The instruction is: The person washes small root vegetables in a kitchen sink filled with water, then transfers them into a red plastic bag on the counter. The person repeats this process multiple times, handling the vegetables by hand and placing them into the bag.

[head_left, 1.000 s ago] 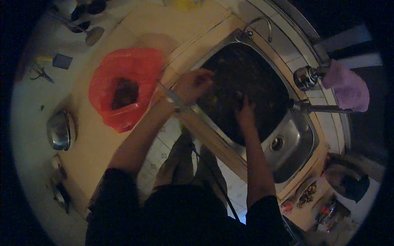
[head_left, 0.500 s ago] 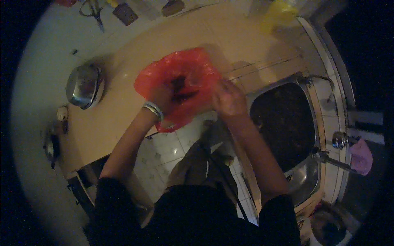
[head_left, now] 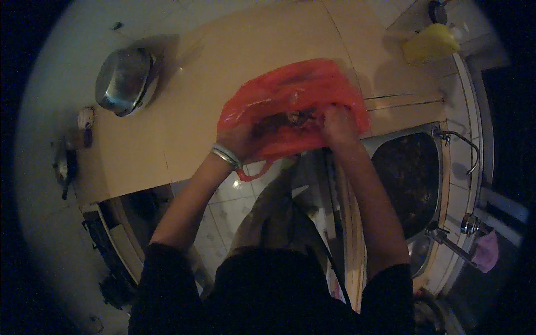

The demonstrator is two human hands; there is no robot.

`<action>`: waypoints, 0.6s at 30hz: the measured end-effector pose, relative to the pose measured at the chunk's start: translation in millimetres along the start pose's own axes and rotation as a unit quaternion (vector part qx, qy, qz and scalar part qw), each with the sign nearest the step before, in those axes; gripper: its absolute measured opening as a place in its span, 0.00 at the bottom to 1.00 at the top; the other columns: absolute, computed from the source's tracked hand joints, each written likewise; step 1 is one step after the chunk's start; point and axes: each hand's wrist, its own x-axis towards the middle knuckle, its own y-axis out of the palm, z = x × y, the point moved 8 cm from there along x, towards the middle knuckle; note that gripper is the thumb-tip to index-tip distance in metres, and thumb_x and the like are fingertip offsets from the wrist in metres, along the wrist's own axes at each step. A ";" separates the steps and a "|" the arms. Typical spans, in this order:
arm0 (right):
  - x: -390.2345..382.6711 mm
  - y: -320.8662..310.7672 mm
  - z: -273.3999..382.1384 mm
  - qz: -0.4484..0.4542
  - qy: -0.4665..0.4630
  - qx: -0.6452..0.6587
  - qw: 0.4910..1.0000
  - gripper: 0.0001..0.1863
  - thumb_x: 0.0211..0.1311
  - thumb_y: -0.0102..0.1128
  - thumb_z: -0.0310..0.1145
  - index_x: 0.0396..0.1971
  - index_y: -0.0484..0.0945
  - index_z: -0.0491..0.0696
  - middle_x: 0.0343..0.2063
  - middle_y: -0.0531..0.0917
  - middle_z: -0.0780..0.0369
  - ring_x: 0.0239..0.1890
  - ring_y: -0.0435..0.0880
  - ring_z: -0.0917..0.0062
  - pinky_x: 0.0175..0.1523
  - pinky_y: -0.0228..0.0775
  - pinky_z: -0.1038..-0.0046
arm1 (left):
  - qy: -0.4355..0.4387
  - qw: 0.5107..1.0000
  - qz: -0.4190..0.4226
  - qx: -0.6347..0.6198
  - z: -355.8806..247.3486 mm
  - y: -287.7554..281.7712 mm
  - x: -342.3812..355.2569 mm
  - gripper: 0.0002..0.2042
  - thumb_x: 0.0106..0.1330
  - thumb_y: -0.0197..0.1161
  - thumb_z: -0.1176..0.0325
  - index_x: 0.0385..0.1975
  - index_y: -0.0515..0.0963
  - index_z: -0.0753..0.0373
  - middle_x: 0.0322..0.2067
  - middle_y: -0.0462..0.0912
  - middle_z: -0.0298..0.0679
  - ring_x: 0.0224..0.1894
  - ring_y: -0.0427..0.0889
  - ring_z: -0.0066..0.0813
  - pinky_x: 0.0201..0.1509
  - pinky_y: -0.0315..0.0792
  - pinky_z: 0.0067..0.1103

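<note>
Has bag (head_left: pixel 279 86) between left hand (head_left: pixel 237 138) and right hand (head_left: pixel 339 126). Grips it in right; touches it with left; cannot tell left's closure.

Bag's hiding most of the good stuff, lol
So the left hand (head_left: pixel 237 137) is sinking its fingers into the red bag (head_left: pixel 290 84), and shadow's swallowing them; the right hand (head_left: pixel 339 125) is keeping its fingertips out of sight too. The dark lump (head_left: pixel 276 124) inside is looking way too murky to ID. Same deal with the dark stuff (head_left: pixel 410 173) in the big basin, which is just blurring into brown. The right arm (head_left: pixel 382 212) is blocking part of the small basin (head_left: pixel 419 251), the shirt (head_left: pixel 268 296) is running off the bottom edge, and that speck (head_left: pixel 116 25) up left is staying too tiny to call.
</note>
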 end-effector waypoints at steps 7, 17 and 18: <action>4.5 21.9 51.5 -0.052 -0.090 -0.012 0.995 0.22 0.51 0.58 0.38 0.46 0.70 0.46 0.44 0.75 0.51 0.46 0.75 0.58 0.48 0.68 0.57 | -0.189 0.969 0.142 0.065 50.3 47.5 -5.0 0.19 0.59 0.54 0.67 0.52 0.69 0.58 0.46 0.75 0.48 0.48 0.75 0.46 0.51 0.71 0.32; 27.0 -11.1 34.2 -0.054 0.004 0.038 0.998 0.17 0.57 0.54 0.43 0.35 0.76 0.44 0.25 0.79 0.51 0.31 0.80 0.56 0.37 0.72 0.58 | -0.082 0.980 0.143 0.113 34.1 52.4 -0.1 0.18 0.61 0.51 0.68 0.51 0.68 0.61 0.48 0.73 0.50 0.44 0.76 0.46 0.50 0.70 0.32; 30.3 -27.8 27.7 -0.080 0.025 0.043 0.996 0.17 0.57 0.53 0.44 0.32 0.78 0.43 0.22 0.80 0.51 0.29 0.80 0.56 0.36 0.72 0.58 | 0.010 0.996 0.010 0.093 20.7 32.3 6.6 0.17 0.62 0.49 0.66 0.49 0.70 0.62 0.45 0.75 0.51 0.39 0.78 0.46 0.46 0.73 0.32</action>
